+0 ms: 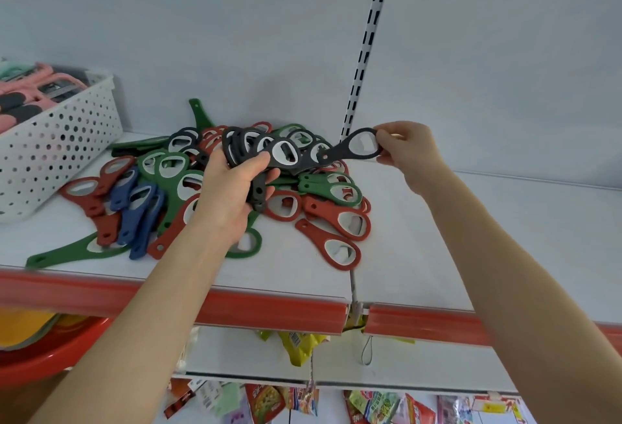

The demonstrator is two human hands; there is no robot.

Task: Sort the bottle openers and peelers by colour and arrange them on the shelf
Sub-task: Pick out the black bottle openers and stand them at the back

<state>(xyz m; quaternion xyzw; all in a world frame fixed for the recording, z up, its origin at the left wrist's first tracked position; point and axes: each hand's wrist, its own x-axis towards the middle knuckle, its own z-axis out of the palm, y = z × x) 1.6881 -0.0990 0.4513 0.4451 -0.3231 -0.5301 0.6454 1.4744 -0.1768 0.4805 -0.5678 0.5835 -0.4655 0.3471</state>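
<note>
At the far left of the shelf [414, 231] stands a white perforated basket [67, 140], holding pink and mint peelers [40, 90] with dark parts; how many lie inside cannot be told. Just right of the basket, a mixed heap of bottle openers [188, 184] spreads across the white shelf board. Near the left edge of the heap lie red openers [91, 198], then a cluster of blue openers [141, 211] pointing toward the near edge, with green openers [171, 167] over and beside them. One long green handle reaches to the near left, and another green handle sticks up against the back wall behind the heap.

Over the middle of the heap the left hand [232, 194] is closed around a stack of black openers [259, 154], thumb pressed across the top one, their ring ends fanned to the far side and their handle ends poking out below the palm. More red openers [340, 221] and green ones lie to the right of that hand, the nearest red one close to the seam between two shelf boards.

Farther right, the right hand [407, 150] pinches a single black opener [353, 147] by its ring end between thumb and fingertips, held in the air above the shelf; its handle end points left and touches or nearly touches the stack in the left hand. Behind it a slotted white upright [370, 36] runs up the back wall. A red strip [269, 309] edges the shelf front, and packaged goods hang below.
</note>
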